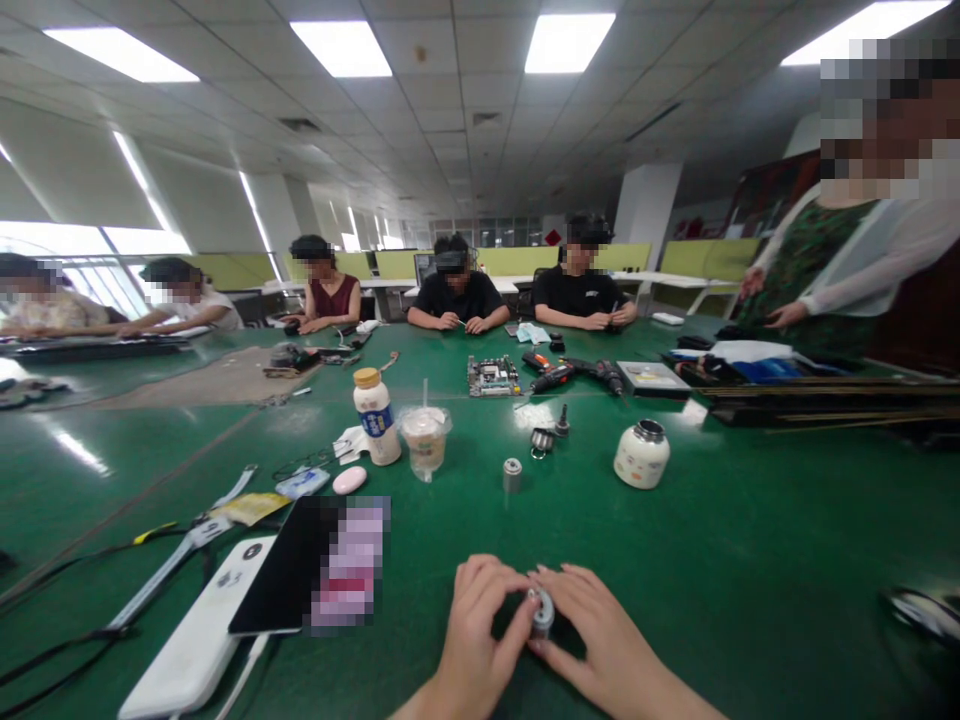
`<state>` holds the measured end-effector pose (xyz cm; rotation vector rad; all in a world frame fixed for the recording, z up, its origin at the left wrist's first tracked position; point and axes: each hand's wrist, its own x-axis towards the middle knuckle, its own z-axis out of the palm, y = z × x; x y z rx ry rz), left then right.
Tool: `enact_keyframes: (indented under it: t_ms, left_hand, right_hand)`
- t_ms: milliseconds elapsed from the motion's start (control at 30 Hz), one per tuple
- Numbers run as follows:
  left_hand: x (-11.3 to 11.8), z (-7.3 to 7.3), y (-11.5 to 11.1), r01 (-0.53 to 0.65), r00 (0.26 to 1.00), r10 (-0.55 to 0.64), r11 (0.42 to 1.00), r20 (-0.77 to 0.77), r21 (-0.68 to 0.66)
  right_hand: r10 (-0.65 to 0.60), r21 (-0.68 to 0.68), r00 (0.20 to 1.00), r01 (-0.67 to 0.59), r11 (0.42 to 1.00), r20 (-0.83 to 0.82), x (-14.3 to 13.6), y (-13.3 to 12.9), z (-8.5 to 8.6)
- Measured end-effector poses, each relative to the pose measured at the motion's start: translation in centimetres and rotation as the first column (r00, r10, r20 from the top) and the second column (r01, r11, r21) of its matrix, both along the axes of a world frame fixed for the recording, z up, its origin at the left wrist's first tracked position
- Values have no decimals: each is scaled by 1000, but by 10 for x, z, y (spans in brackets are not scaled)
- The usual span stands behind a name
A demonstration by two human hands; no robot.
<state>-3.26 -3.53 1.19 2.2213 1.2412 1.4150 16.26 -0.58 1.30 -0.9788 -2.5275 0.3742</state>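
Observation:
Close to me on the green table, a small silvery metal cylinder (543, 618) stands between my two hands. My left hand (480, 620) grips it from the left, with the thumb near its top. My right hand (596, 625) is curled round its right side, fingertips against the metal. Farther out, a second metal cylinder (512, 475) stands upright by itself. Beyond that lie a metal part with a ring (541, 441) and a dark pointed metal piece (562, 421).
Left: a white power bank (199, 630), a tablet (281, 570), a bottle (377, 425) and a lidded cup (426, 440). Right: a cream jar (642, 455). Behind: a circuit board (493, 376) and power tools (553, 376). Several people are around the table (750, 560).

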Motion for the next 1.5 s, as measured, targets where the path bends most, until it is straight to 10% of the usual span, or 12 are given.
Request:
enact_keyframes:
  t_ms: [367, 667, 1133, 1500]
  left_hand:
    - [-2, 4, 0, 25, 998, -30, 996, -55, -84]
    - [2, 12, -2, -29, 997, 12, 977, -82, -209]
    - [5, 13, 0, -10, 988, -26, 973, -154, -229]
    - [3, 18, -3, 44, 987, -86, 957, -134, -287]
  right_hand:
    - [-1, -53, 997, -3, 999, -80, 1, -1, -2]
    - [-162, -360, 853, -32, 932, -496, 12, 7, 14]
    - [-207, -123, 917, 175, 977, -340, 0, 13, 38]
    - [-337, -84, 906, 326, 942, -256, 45, 64, -6]
